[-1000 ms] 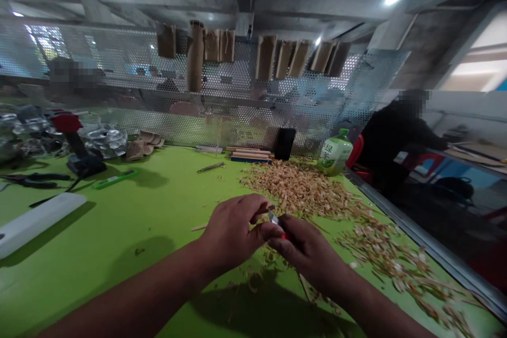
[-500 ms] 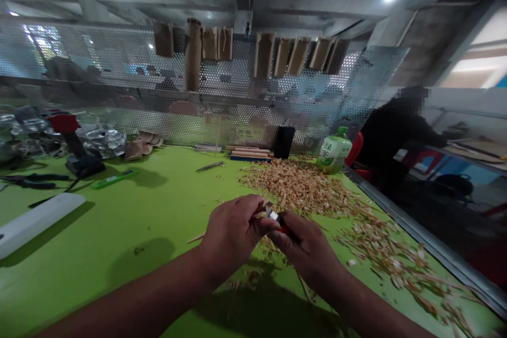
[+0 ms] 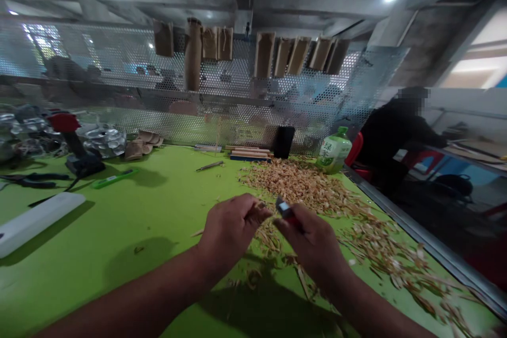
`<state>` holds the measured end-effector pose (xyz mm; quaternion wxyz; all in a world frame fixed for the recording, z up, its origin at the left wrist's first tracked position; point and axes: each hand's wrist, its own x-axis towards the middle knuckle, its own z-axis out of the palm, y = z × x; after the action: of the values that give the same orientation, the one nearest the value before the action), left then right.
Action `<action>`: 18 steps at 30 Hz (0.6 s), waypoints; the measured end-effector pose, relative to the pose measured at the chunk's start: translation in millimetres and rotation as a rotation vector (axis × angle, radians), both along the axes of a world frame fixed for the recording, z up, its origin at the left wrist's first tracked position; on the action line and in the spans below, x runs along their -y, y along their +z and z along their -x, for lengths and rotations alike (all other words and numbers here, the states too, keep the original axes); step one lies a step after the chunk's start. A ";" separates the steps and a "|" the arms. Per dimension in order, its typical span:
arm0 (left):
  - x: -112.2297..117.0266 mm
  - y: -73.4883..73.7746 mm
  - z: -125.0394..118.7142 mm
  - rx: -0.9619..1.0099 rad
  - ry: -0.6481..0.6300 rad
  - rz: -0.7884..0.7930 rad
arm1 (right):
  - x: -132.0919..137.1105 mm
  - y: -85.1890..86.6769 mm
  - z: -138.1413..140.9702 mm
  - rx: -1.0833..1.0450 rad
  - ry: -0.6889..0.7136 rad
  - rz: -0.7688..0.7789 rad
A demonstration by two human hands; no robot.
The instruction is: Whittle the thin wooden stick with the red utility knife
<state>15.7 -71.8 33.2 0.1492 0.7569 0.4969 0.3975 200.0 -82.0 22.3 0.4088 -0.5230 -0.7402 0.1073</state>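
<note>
My left hand [image 3: 229, 227] is closed around a thin wooden stick [image 3: 197, 233]; one end pokes out on the left behind the hand, and most of it is hidden by my fingers. A utility knife [image 3: 283, 207] with a red and dark handle is gripped in my right hand [image 3: 311, 235], its short blade pointing up and to the left. A small gap separates the blade from my left fingertips. Below and behind both hands lie curled wood shavings [image 3: 309, 187] on the green tabletop [image 3: 158, 222].
A green-capped bottle [image 3: 335, 150] stands by the right edge, near a dark upright phone-like slab [image 3: 284, 142]. Wood strips [image 3: 249, 154] and a pen [image 3: 209, 166] lie at the back. Leftward are a red-topped power tool [image 3: 73, 142], pliers [image 3: 35, 179] and a white bar [image 3: 39, 222]. A person [image 3: 404, 132] sits at right.
My right hand and the knife have moved slightly right, away from my left hand, opening a gap between them. My left hand has shifted a little left and still holds the stick.
</note>
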 end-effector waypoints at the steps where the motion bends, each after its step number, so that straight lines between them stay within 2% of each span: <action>1: -1.9 1.1 1.4 0.002 0.023 0.003 | -0.1 3.0 -2.3 -0.039 -0.030 -0.007; 3: -5.1 3.3 3.5 -0.019 0.045 0.030 | -1.4 7.4 -6.3 -0.089 -0.046 -0.017; 7: -5.8 4.1 2.0 -0.025 -0.012 0.098 | -7.9 5.4 -7.8 -0.030 0.100 0.044; 13: -3.4 4.2 -1.7 0.009 -0.083 0.072 | -10.0 -1.8 -5.9 0.043 0.295 0.135; 18: -2.3 5.7 -2.1 0.059 -0.171 0.057 | -6.3 0.5 -6.6 0.029 0.360 0.188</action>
<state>17.8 -69.4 38.9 0.2183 0.7800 0.4370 0.3911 206.6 -75.7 22.8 0.3216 -0.4196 -0.8143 0.2398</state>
